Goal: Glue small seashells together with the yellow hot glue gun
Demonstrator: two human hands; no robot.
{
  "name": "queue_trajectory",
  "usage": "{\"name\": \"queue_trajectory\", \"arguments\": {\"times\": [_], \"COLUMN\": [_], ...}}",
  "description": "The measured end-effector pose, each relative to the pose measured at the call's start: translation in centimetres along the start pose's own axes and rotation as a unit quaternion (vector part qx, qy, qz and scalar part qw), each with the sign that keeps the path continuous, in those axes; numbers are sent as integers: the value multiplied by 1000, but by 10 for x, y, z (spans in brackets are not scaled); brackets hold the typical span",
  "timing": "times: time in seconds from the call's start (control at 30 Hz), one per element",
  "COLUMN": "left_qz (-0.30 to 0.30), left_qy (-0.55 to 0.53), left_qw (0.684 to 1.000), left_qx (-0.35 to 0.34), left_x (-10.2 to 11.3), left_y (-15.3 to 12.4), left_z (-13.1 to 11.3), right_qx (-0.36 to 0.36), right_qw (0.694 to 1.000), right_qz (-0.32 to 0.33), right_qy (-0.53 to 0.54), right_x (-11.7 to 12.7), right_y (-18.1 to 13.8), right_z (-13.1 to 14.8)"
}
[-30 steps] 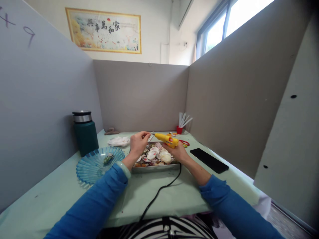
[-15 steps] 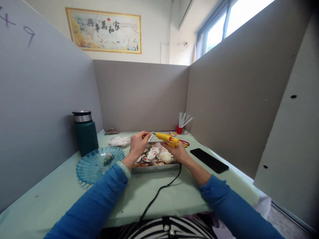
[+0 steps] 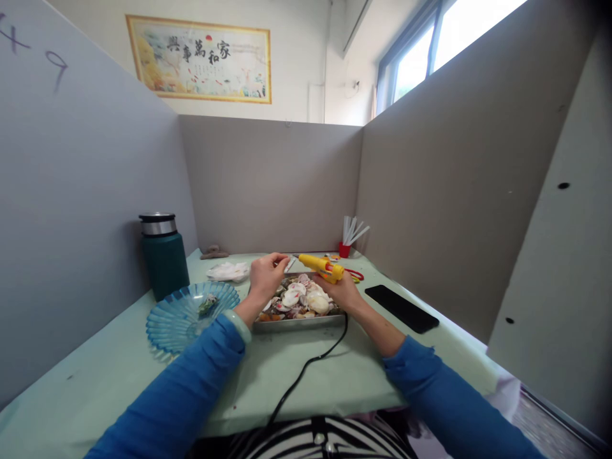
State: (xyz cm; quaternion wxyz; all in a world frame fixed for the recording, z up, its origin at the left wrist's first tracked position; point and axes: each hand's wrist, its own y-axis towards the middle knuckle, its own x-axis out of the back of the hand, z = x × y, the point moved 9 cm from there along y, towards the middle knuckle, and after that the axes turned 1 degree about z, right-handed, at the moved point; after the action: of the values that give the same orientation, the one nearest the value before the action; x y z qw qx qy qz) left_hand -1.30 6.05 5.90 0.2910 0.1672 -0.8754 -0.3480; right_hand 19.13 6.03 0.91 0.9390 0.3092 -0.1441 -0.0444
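A yellow hot glue gun [image 3: 321,267] is gripped in my right hand [image 3: 340,290], its nozzle pointing left. Close to that nozzle, my left hand [image 3: 268,275] pinches a small whitish piece [image 3: 290,263], too small to name. Both hands are above a metal tray [image 3: 301,324] heaped with seashells [image 3: 301,298], white, pinkish and brown. From the glue gun's side a black cord [image 3: 306,366] runs down over the tray's edge to the front of the table.
Left stand a blue fluted glass plate [image 3: 165,328] with a small greenish item, a dark green bottle [image 3: 165,261] and white tissue [image 3: 228,272]. Right lie a black phone [image 3: 401,308] and red-handled scissors [image 3: 354,275]. A red cup [image 3: 344,250] holds white sticks. Grey partitions [image 3: 272,185] enclose the table.
The glue gun's nozzle has shifted very slightly right, away from the piece in my left hand. Everything else looks the same.
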Motion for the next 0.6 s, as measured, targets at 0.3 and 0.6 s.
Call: {"name": "queue_trajectory", "arguments": {"times": [0.3, 0.6], "left_qz": [4, 8], "left_qy": [-3, 0], "left_qw": [1000, 1000], "left_qx": [-5, -11], "left_x": [-1, 0], "left_y": [-1, -1], "left_z": [-2, -4], "right_qx": [-13, -19], "right_qw": [1000, 1000], "right_qz": [-16, 0], "right_qy": [1, 5], "right_x": [4, 0], "right_y": [0, 0], "right_z": [2, -1]}}
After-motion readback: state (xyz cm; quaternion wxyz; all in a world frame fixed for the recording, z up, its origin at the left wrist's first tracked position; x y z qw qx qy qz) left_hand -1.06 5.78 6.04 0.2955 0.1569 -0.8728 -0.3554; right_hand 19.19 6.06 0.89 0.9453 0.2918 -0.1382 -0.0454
